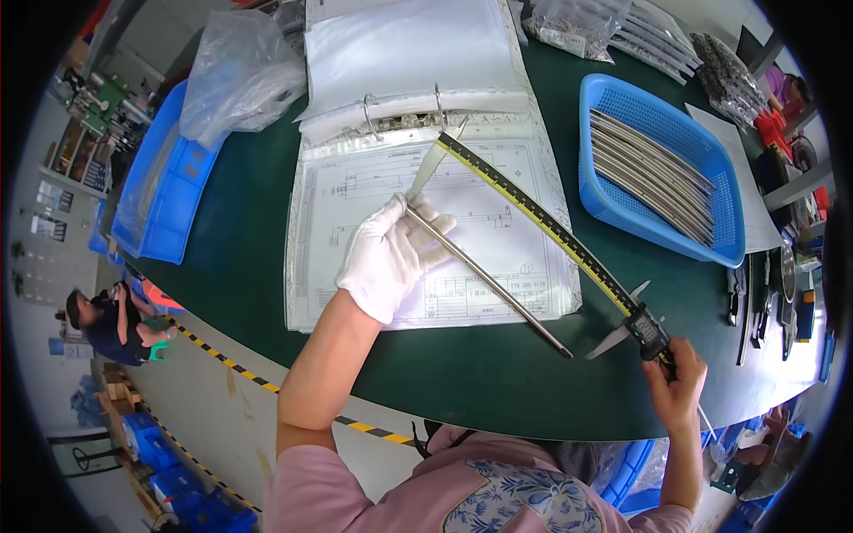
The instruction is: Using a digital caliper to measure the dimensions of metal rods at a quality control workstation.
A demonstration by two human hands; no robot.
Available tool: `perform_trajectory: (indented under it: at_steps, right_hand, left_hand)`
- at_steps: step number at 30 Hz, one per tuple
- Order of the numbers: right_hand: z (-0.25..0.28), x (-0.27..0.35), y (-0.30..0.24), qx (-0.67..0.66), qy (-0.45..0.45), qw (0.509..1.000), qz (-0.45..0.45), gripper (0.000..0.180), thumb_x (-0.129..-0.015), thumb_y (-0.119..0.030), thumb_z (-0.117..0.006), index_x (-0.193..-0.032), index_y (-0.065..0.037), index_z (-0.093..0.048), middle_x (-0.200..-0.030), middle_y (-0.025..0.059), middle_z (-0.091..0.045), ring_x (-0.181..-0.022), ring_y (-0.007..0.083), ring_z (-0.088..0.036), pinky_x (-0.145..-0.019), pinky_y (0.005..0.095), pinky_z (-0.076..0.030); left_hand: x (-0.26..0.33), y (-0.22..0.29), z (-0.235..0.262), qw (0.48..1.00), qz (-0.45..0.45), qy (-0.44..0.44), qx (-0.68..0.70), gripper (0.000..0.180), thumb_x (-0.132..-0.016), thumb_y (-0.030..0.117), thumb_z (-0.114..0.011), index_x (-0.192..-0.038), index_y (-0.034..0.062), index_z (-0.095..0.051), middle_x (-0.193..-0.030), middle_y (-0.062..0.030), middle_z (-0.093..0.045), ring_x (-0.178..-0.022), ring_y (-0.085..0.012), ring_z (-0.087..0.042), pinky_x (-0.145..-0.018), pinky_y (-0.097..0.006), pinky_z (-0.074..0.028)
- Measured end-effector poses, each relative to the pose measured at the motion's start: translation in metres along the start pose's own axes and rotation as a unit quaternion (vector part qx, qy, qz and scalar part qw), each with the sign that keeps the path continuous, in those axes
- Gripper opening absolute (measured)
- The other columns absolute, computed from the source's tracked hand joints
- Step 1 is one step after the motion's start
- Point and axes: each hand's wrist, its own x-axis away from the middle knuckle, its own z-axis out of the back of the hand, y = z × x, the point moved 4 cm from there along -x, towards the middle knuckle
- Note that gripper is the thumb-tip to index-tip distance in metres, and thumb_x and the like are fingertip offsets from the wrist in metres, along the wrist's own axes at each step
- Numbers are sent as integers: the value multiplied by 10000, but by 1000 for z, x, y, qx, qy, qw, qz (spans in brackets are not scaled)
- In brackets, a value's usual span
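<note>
My left hand [384,262], in a white glove, is closed around the upper end of a thin metal rod [489,280]. The rod slants down to the right, its lower end beyond the page edge. My bare right hand [677,384] grips a long digital caliper [542,222] at its slider, by the display. The caliper's far jaw lies by my left fingertips and the rod's upper end. Its sliding jaw stands a little right of the rod's lower end, with a gap visible. Beneath is an open ring binder [306,289] showing a technical drawing.
A blue mesh basket [613,213] of metal rods stands at the right. Tools [755,302] lie at the right table edge. A blue tray [164,209] with a plastic bag [240,75] is at the left. Bagged parts [653,40] lie behind. A person [115,324] sits far left.
</note>
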Motion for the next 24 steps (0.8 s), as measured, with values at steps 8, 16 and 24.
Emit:
perform_trajectory:
  at_steps: [8,16,24]
  right_hand:
    - [-2,1,-2,25,8,1000,17,237,-664,-109,-670,-825,-12,-525,-552,91,-447,-429,205,-433,-423,292,-343]
    - [-2,5,-3,42,-11,999,29,271,-677,-105,-662,-893,-7,-532,-579,94,-480,-445,214,-472,-435,297,-376]
    - [0,-4,-13,91,-13,990,106,624,-652,-40,-617,-1228,57,-396,-669,101,-562,-507,198,-566,-465,291,-441]
  left_hand:
    - [1,-1,1,1000,-2,0,-4,215,-898,217,-420,-922,17,-495,-833,-87,-529,-889,-278,-550,-831,-519,-456]
    - [4,-4,4,1000,-3,-4,-10,205,-895,222,-434,-936,29,-491,-853,-75,-522,-891,-274,-547,-833,-518,-453]
    - [-1,4,12,999,-15,-28,10,210,-912,227,-409,-911,43,-510,-839,-69,-561,-892,-268,-582,-773,-519,-490]
